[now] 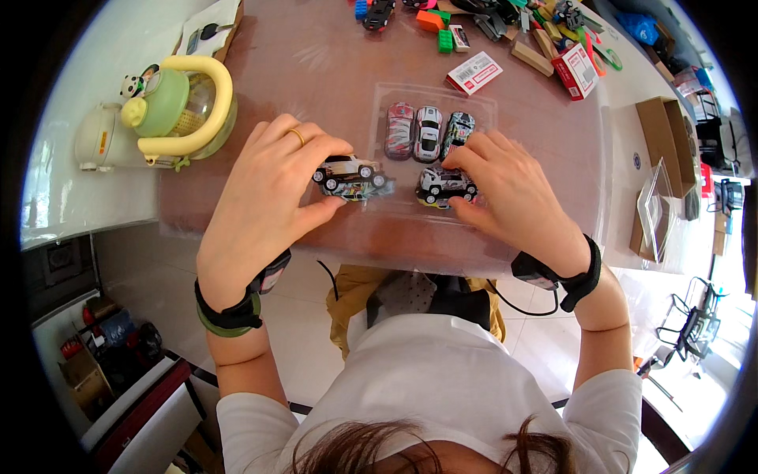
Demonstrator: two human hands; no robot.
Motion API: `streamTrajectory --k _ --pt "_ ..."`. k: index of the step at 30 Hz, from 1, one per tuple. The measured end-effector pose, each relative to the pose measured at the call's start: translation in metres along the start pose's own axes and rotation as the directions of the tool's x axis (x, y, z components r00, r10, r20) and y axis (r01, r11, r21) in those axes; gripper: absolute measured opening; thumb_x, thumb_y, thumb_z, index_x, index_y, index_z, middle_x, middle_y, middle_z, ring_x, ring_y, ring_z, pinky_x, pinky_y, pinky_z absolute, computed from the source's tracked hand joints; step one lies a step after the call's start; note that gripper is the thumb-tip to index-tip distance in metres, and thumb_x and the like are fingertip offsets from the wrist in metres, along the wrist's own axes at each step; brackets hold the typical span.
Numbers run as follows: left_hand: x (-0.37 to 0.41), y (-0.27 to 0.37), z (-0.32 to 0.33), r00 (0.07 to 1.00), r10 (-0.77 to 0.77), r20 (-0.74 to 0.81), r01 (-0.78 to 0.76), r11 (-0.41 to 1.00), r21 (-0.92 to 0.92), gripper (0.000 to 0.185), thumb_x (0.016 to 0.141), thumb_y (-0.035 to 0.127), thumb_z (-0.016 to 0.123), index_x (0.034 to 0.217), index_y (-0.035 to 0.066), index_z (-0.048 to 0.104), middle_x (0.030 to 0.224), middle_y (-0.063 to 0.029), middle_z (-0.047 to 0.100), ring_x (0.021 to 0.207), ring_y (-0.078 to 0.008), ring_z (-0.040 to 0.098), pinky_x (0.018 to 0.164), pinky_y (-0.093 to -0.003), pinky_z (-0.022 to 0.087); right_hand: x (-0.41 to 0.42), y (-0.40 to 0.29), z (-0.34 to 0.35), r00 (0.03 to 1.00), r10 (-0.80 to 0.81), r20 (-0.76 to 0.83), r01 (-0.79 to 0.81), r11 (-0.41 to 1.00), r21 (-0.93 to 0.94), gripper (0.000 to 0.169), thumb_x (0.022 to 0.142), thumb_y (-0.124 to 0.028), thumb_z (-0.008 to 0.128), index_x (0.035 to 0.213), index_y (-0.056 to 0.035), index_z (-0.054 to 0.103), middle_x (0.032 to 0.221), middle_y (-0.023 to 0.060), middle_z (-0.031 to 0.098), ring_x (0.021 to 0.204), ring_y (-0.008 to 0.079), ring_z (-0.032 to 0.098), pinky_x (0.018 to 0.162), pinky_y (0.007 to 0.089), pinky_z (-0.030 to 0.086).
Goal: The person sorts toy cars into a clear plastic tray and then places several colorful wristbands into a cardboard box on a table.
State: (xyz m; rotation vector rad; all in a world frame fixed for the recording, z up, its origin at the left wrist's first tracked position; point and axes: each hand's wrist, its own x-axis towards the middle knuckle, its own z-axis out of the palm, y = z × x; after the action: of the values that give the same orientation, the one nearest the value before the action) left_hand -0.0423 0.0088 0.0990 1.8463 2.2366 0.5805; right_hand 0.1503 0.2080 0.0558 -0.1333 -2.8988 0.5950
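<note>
My left hand (284, 172) grips toy cars at the left: a cream-and-black toy car (346, 168) lies on its side against a blue-green patterned one (358, 190). Opposite it, my right hand (503, 181) has its thumb and fingers around a black-and-white toy car (447, 182), with a yellowish car partly hidden behind it. Three toy cars stand in a row above, in a clear plastic tray (379, 98): a red-and-white one (400, 131), a white police-style one (427, 135) and a multicoloured one (459, 130), which my right fingertips are close to.
A green-and-yellow kettle (172, 109) stands at the left. Small red-and-white boxes (474, 73), green building blocks (445, 42), wooden blocks (532, 58) and a black toy car (379, 14) lie at the far side. Open cardboard boxes (666, 145) and a clear lid (655, 210) are at the right.
</note>
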Motion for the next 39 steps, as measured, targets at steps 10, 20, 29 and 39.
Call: streamTrajectory --k 10,20,29,39 --pt "0.019 0.01 0.023 0.99 0.14 0.031 -0.138 0.988 -0.07 0.042 0.067 0.009 0.075 0.108 0.004 0.065 0.101 -0.0091 0.062 0.101 -0.0281 0.053 0.09 -0.0362 0.042 0.0 -0.003 -0.004 1.0 0.002 0.022 0.001 0.991 -0.136 0.021 0.071 -0.019 0.071 0.085 -0.0057 0.063 0.081 0.0083 0.062 0.087 0.0263 0.058 0.077 0.0372 0.043" --pt "0.026 0.013 0.021 0.977 0.16 0.138 -0.147 0.984 -0.101 0.044 0.068 0.009 0.074 0.11 0.004 0.065 0.102 -0.0096 0.063 0.099 -0.0282 0.053 0.089 -0.0365 0.042 -0.002 0.003 -0.003 0.999 0.046 0.017 -0.044 0.993 -0.105 0.022 0.076 -0.024 0.071 0.087 -0.0049 0.067 0.079 0.0101 0.064 0.085 0.0263 0.059 0.078 0.0382 0.043" --pt "0.024 0.01 0.021 0.977 0.14 0.159 -0.136 0.99 -0.039 0.046 0.069 0.011 0.075 0.113 0.002 0.066 0.1 -0.0099 0.063 0.099 -0.0288 0.054 0.091 -0.0375 0.043 0.001 0.0 -0.005 0.997 0.064 -0.034 -0.068 0.991 -0.113 0.02 0.076 -0.022 0.068 0.087 -0.0044 0.068 0.079 0.0097 0.064 0.082 0.0266 0.058 0.077 0.0386 0.043" --pt "0.03 0.018 0.03 0.972 0.167 0.166 -0.165 0.986 -0.027 0.043 0.072 0.004 0.072 0.114 0.001 0.065 0.105 -0.0109 0.063 0.102 -0.0291 0.055 0.092 -0.0381 0.045 0.001 0.005 -0.008 0.998 0.036 -0.044 -0.043 0.985 -0.167 0.018 0.075 -0.02 0.072 0.081 -0.0058 0.064 0.079 0.0075 0.059 0.083 0.0259 0.055 0.076 0.0375 0.042"
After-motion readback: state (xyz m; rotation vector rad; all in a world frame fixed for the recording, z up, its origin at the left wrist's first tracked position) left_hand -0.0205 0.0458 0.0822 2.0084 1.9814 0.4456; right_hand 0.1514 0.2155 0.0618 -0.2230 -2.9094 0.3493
